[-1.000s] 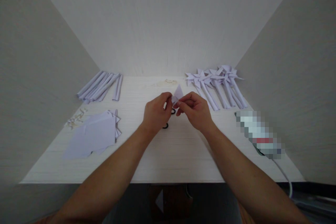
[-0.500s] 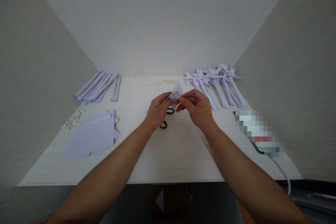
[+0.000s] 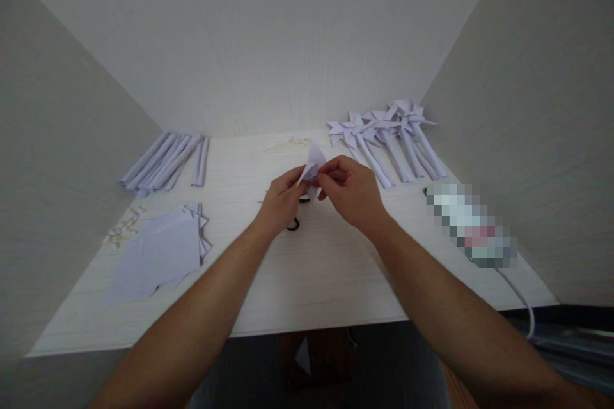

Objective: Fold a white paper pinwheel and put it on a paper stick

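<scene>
A small white paper pinwheel point(image 3: 314, 156), partly folded, is held up over the middle of the table between my two hands. My left hand point(image 3: 284, 201) grips its left side, with fingers closed on the paper. On the other side, my right hand point(image 3: 348, 188) pinches the paper near its centre with thumb and fingertips. Fingers hide much of the folds. Below my left hand lie black-handled scissors point(image 3: 293, 224) on the table, their blades mostly covered by the hand.
Rolled paper tubes point(image 3: 163, 163) lie at back left, paper sheets point(image 3: 163, 249) and small pale bits point(image 3: 123, 227) in front of them. Finished pinwheels on paper sticks point(image 3: 384, 134) rest at back right. A blurred device point(image 3: 470, 227) with a white cable point(image 3: 522, 303) is at right. Walls enclose the table.
The view has tilted and shifted slightly. My hands still hold the paper, which has turned a little between them; my right fingers have drawn closer to its centre.
</scene>
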